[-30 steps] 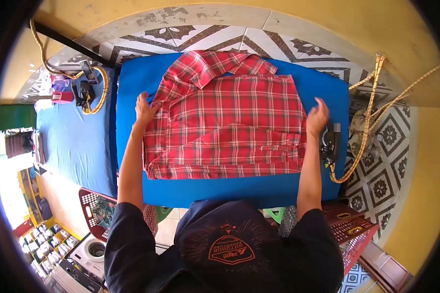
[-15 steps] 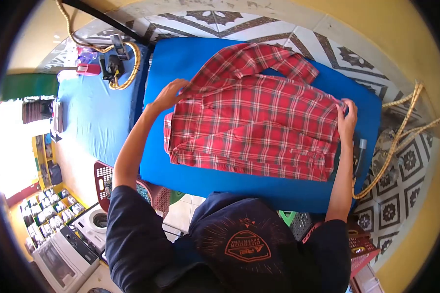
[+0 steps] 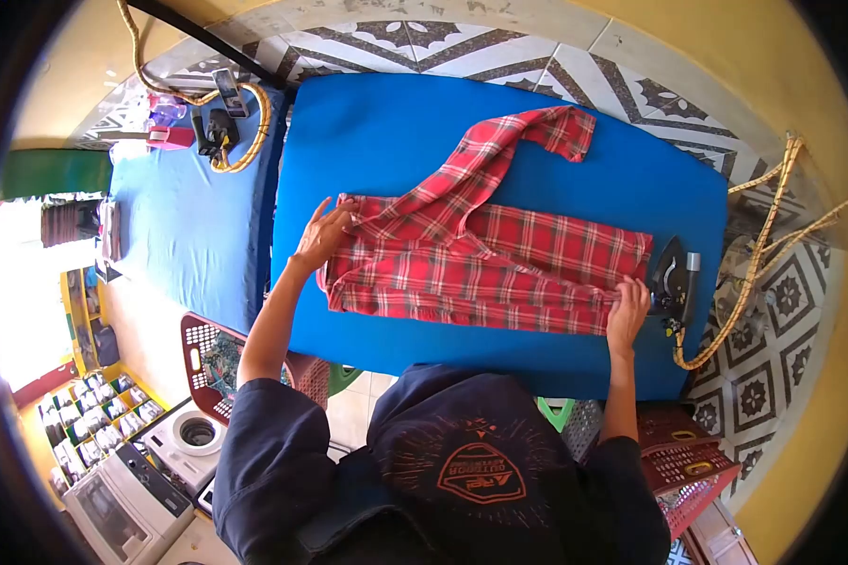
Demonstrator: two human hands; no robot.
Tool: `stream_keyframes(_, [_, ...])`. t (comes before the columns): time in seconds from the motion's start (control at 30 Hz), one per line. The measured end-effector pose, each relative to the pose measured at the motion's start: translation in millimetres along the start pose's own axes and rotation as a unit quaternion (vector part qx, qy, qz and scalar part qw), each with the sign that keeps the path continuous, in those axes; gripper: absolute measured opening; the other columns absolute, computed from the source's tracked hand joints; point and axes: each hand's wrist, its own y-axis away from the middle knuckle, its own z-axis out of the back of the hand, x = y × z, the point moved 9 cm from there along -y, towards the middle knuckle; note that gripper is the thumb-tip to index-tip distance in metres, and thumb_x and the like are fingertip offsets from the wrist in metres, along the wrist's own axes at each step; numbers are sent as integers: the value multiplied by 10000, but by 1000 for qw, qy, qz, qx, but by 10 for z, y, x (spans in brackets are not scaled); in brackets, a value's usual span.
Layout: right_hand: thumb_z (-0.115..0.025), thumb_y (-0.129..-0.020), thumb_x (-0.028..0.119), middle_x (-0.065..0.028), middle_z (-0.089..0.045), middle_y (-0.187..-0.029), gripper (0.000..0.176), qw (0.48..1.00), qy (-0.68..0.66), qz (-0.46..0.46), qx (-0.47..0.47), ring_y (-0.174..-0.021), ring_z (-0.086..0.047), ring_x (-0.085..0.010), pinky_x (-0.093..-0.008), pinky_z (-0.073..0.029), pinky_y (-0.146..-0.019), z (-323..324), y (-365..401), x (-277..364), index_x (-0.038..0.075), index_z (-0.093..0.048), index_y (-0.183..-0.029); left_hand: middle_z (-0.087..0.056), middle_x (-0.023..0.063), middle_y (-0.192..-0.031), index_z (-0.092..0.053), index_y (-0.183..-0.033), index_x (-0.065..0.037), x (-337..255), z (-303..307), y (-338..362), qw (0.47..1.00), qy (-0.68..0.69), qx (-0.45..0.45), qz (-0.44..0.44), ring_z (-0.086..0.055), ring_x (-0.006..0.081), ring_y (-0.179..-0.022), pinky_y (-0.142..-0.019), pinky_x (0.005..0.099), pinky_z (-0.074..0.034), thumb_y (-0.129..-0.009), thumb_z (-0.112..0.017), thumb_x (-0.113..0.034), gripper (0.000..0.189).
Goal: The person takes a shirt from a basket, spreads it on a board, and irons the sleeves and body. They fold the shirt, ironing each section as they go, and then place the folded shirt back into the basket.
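A red plaid long-sleeved shirt [image 3: 537, 240] lies folded lengthwise on a blue padded table [image 3: 386, 122]. One of its sleeves slants up and away from the folded body, its cuff bent to the right. At the left end of the shirt, my left hand [image 3: 322, 235] has its fingertips closed on the cloth near the upper corner. My right hand [image 3: 627, 315] grips the edge of the fabric at the lower right end. Just beyond that end rests a black iron [image 3: 669, 278] with a grey handle, close to my right hand.
A cord wrapped in yellow [image 3: 758, 268] runs from the iron up the right wall. Another iron [image 3: 219, 132] and a phone [image 3: 228, 92] lie on the lighter blue table [image 3: 184, 217] at left. Plastic baskets [image 3: 198, 363] stand below the table edge, with washing machines [image 3: 113, 508] at lower left.
The far side of the shirt has been folded over toward me, narrowing it. Both hands came nearer my body, the right also moving left. The iron beside the shirt is now uncovered.
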Motion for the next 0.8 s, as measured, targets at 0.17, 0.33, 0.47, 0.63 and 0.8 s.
stream_keyframes(0.17, [-637, -908, 11, -148, -652, -1140, 256, 952, -261, -160, 3, -1011, -652, -296, -414, -523, -889, -112, -1001, -16, 32, -602, -1160, -620, 153, -1241, -581, -1183, -35, 3, 233, -25, 987, 58, -128, 81, -546, 364, -1223, -1068, 492, -401, -833, -490, 63, 375])
stream_keyframes(0.33, [-761, -833, 511, -174, -677, -1143, 655, 830, -392, -393, -57, -940, -682, -234, -380, -551, -815, -1522, -2558, -236, 34, -613, -1256, -603, 187, -1123, -571, -1256, -34, -394, 202, -153, 984, 95, -122, 92, -555, 407, -1095, -980, 500, -424, -770, -618, -27, 488])
stream_keyframes(0.47, [-810, -734, 532, -202, -694, -1155, 712, 924, -236, -283, 100, -1055, -663, -316, -415, -528, -876, -1729, -3385, 467, -12, -665, -1170, -599, 168, -1084, -586, -1269, -50, -322, 5, -137, 984, 110, -97, 101, -564, 392, -1060, -951, 483, -448, -742, -678, -70, 536])
stream_keyframes(0.63, [-744, -875, 308, -97, -698, -991, 406, 666, -737, -98, 59, -912, -672, -193, -349, -528, -756, -571, -3210, 1642, 37, -628, -1154, -583, 169, -1031, -608, -1138, -29, -256, -92, -125, 988, 117, -89, 48, -568, 386, -1018, -887, 473, -478, -731, -685, -63, 416])
stream_keyframes(0.8, [-811, -827, 135, -52, -650, -875, 277, 403, -829, 84, 378, -810, -651, -132, -259, -501, -698, 1169, -1156, 2078, 87, -543, -882, -583, 177, -1131, -594, -1131, 2, -357, -34, -61, 988, 107, -109, 26, -559, 405, -1083, -937, 476, -475, -684, -730, 1, 468])
